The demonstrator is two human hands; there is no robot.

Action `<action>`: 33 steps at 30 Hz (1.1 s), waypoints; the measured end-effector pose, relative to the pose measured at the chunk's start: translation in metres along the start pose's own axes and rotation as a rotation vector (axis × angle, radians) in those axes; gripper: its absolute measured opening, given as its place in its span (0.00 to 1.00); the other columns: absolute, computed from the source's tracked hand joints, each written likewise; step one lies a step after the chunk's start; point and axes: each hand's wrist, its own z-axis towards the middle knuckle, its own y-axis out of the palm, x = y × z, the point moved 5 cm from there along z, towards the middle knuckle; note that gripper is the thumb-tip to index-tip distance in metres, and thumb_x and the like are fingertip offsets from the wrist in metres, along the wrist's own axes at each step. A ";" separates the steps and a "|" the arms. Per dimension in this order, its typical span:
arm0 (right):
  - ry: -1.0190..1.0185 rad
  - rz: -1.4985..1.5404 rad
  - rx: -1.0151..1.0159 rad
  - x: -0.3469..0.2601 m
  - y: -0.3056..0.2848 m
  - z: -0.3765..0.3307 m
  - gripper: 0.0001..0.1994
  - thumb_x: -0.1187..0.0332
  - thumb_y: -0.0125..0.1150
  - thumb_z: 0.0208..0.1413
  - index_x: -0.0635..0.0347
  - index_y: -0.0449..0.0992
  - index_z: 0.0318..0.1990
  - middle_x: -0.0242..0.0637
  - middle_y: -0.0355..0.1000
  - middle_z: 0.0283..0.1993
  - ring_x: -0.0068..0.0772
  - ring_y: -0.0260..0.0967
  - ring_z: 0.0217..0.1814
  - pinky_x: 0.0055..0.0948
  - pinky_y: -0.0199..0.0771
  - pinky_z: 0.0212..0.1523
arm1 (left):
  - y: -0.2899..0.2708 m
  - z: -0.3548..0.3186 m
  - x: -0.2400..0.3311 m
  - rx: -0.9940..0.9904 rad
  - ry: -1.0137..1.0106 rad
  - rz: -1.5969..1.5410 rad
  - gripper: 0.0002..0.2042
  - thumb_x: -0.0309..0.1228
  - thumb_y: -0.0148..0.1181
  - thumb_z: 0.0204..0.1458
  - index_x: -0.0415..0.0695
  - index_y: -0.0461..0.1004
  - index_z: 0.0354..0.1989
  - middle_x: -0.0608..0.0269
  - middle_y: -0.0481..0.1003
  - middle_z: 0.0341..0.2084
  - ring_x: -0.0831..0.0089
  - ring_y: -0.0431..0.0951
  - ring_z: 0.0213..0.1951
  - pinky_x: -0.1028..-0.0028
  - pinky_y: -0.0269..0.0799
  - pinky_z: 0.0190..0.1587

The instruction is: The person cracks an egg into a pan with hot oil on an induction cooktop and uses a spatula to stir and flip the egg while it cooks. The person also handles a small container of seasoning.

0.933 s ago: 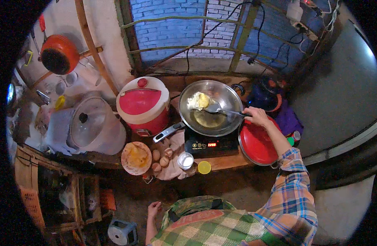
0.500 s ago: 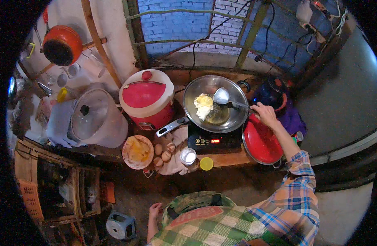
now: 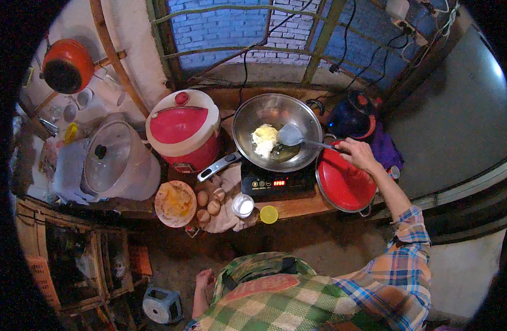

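My right hand is closed round the handle of a spatula, which slants left into a steel wok. Its grey blade meets the right side of a white and yellow fried egg. Oil pools at the bottom beside the egg. Under the wok is a black induction cooker with a lit red display. Down by my side, away from the counter, hangs my left hand, its fingers loosely curled with nothing seen in them.
A red wok lid lies right of the cooker. To its left are a white jar, yellow lid, several eggs, a plate with yellow food, a rice cooker and a lidded bucket. A stool stands below.
The spatula blade has turned over to a flatter grey face and come slightly nearer me at the egg's right edge. My view has shifted a little; my left hand still hangs at my side.
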 end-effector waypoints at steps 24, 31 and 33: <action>-0.063 -0.224 -0.064 0.033 -0.008 0.034 0.16 0.67 0.64 0.40 0.47 0.73 0.40 0.37 0.67 0.34 0.43 0.70 0.34 0.40 0.70 0.32 | 0.014 -0.005 -0.028 0.064 -0.079 -0.096 0.09 0.34 0.61 0.49 0.40 0.74 0.30 0.61 0.74 0.19 0.71 0.73 0.18 0.70 0.69 0.19; -0.154 -0.098 0.063 0.034 0.047 0.064 0.18 0.68 0.63 0.42 0.46 0.71 0.44 0.37 0.66 0.35 0.44 0.69 0.35 0.40 0.70 0.32 | 0.015 -0.022 -0.025 0.065 -0.120 -0.118 0.10 0.35 0.61 0.48 0.41 0.74 0.29 0.62 0.74 0.21 0.71 0.73 0.20 0.71 0.70 0.22; -0.164 -0.060 0.061 0.038 0.055 0.068 0.17 0.68 0.62 0.43 0.47 0.71 0.44 0.36 0.66 0.36 0.44 0.69 0.35 0.40 0.70 0.32 | 0.018 -0.026 -0.019 0.080 -0.115 -0.121 0.10 0.35 0.62 0.48 0.41 0.74 0.29 0.62 0.74 0.21 0.71 0.73 0.21 0.71 0.70 0.22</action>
